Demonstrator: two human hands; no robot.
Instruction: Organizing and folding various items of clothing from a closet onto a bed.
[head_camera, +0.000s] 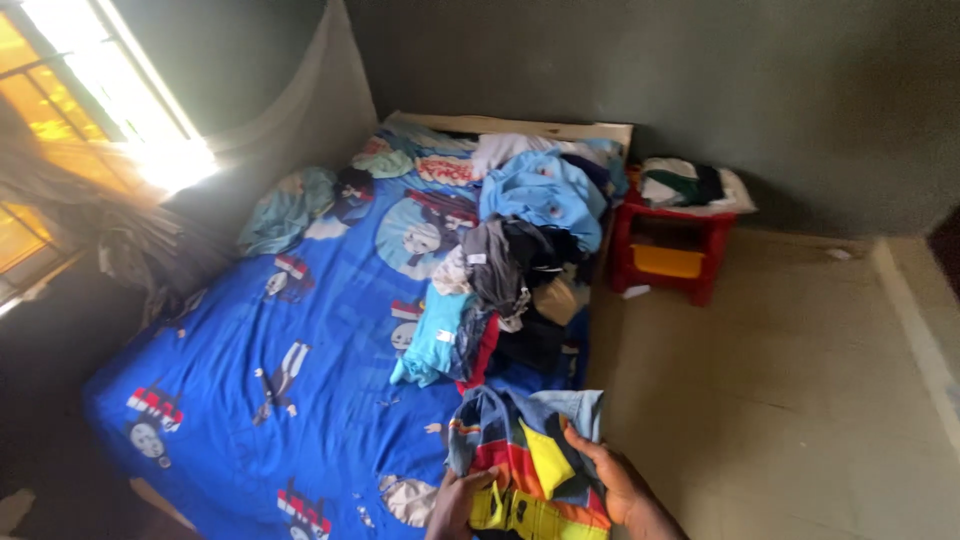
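A multicoloured garment, striped in yellow, red, orange, grey and denim blue, is held at the bottom centre of the frame. The left hand is closed on the garment's lower left edge, with the fingers curled over the fabric. The right hand is closed on the lower right edge, with the thumb laid on top of the cloth. The garment is thus spread between the two hands and extends upward from them, over the near right corner of the bed.

The bed is covered with a blue sheet printed with cartoon figures and occupies the left and centre of the frame. Just above the held garment, a pile of clothes is heaped along the right edge of the bed; teal, grey, black and light blue items can be distinguished. Pillows are placed toward the upper left of the bed.

A red stool with folded clothes on top is located at upper right of centre, beside the bed on the tiled floor. A bright window is seen at the upper left.
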